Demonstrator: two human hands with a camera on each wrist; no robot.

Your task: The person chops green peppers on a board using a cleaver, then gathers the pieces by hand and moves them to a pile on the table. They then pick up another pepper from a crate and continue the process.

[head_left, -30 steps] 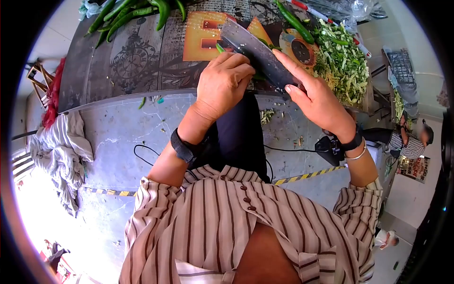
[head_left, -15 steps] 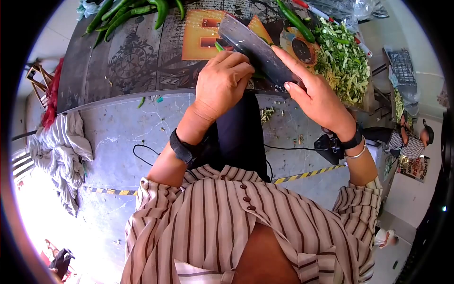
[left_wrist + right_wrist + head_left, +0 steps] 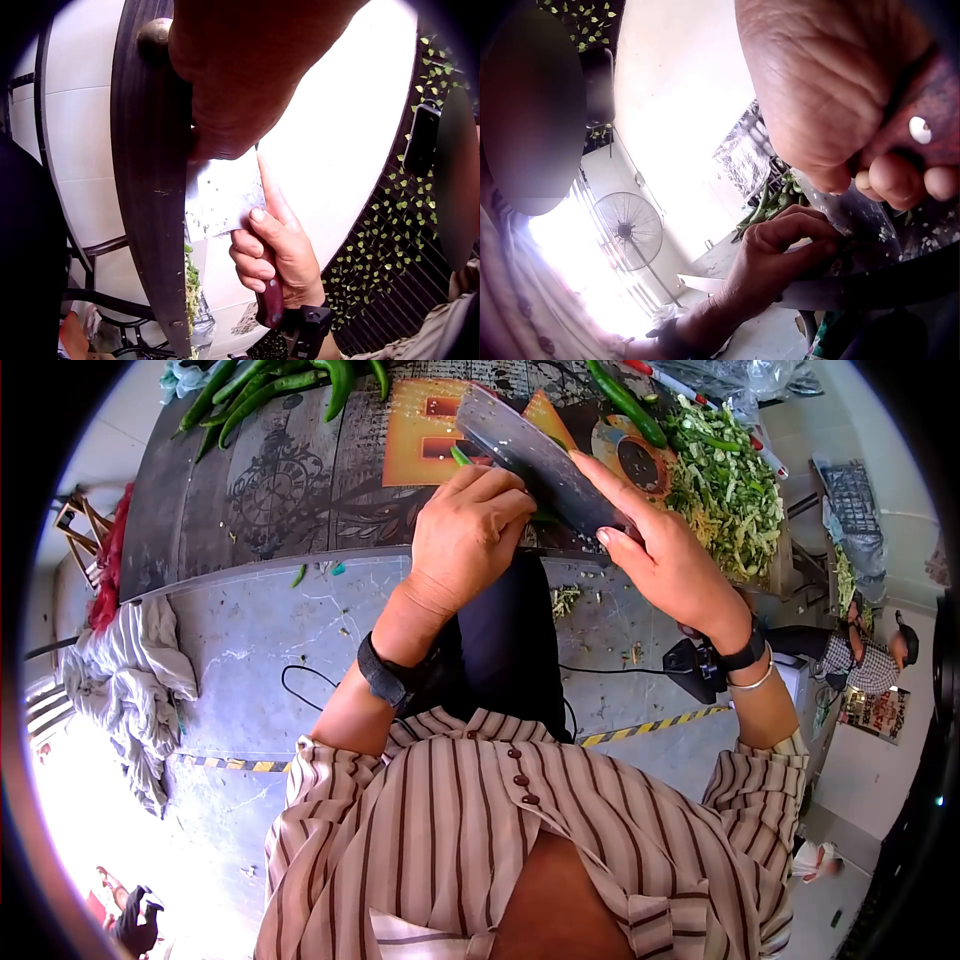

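Note:
A broad cleaver (image 3: 540, 455) slants across the table's near edge in the head view. My right hand (image 3: 682, 565) grips it, forefinger stretched along the spine; its dark red handle (image 3: 271, 304) shows in the left wrist view. Beside the blade, my left hand (image 3: 468, 532) has its fingers curled down over a green chili (image 3: 461, 456), whose tip sticks out past the knuckles. The left fingertips are hidden in the head view; the right wrist view shows the left hand (image 3: 776, 259) with thumb and forefinger close together by the blade.
Whole green chilies (image 3: 265, 395) lie at the back left of the table (image 3: 180, 510). A heap of chopped pieces (image 3: 735, 495) sits at the right, with one long chili (image 3: 628, 402) beside it. Plastic bags (image 3: 765, 378) lie behind. Another person (image 3: 868, 660) is at the far right.
The cleaver and both hands have shifted very slightly to the left. Both grips look the same.

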